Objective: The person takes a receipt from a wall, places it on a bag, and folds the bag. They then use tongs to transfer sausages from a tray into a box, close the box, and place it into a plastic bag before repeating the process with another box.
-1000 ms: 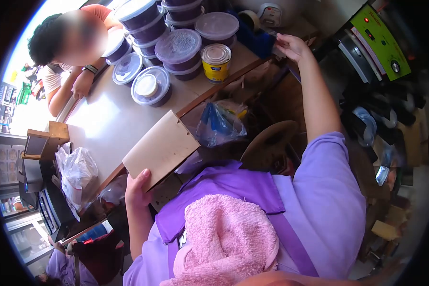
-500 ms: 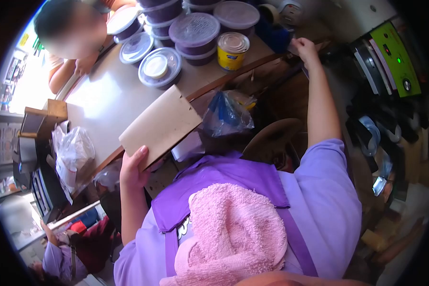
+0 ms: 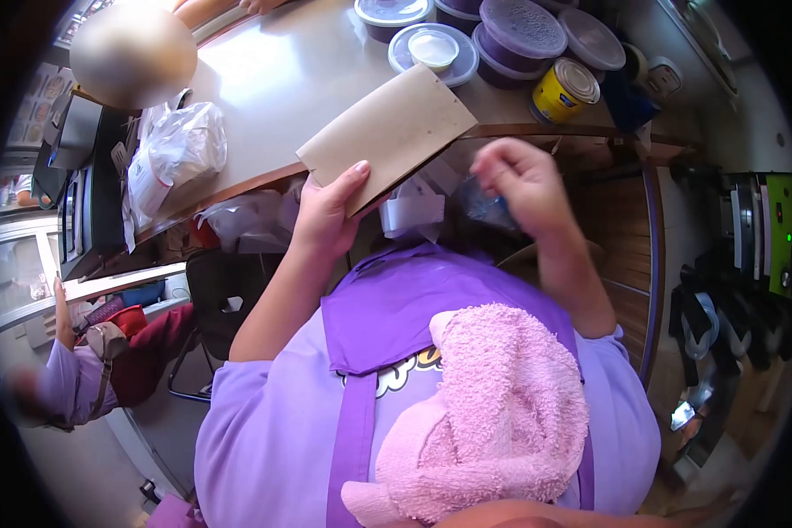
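My left hand [image 3: 330,207] grips a flat brown cardboard pad [image 3: 392,132] by its near edge, thumb on top and fingers underneath. The pad tilts over the table's front edge, and a dark underside shows along its lower side. Just right of the pad, apart from it, is my right hand [image 3: 524,185]. Its fingers are curled together and somewhat blurred; whatever they may hold is hidden. Below the pad a white box [image 3: 414,214] shows partly, with a clear plastic bag [image 3: 487,207] beside it.
Lidded tubs of dark purple contents [image 3: 524,31] stand on the table [image 3: 282,66] beside a yellow can [image 3: 563,91]. A white plastic bag [image 3: 180,145] lies at the table's left. One person is across the table, another at lower left. A pink towel [image 3: 493,414] hangs on my chest.
My right hand has come back from the blue item at the table's far right to beside the pad. My left hand still holds the pad. The view has turned to the left.
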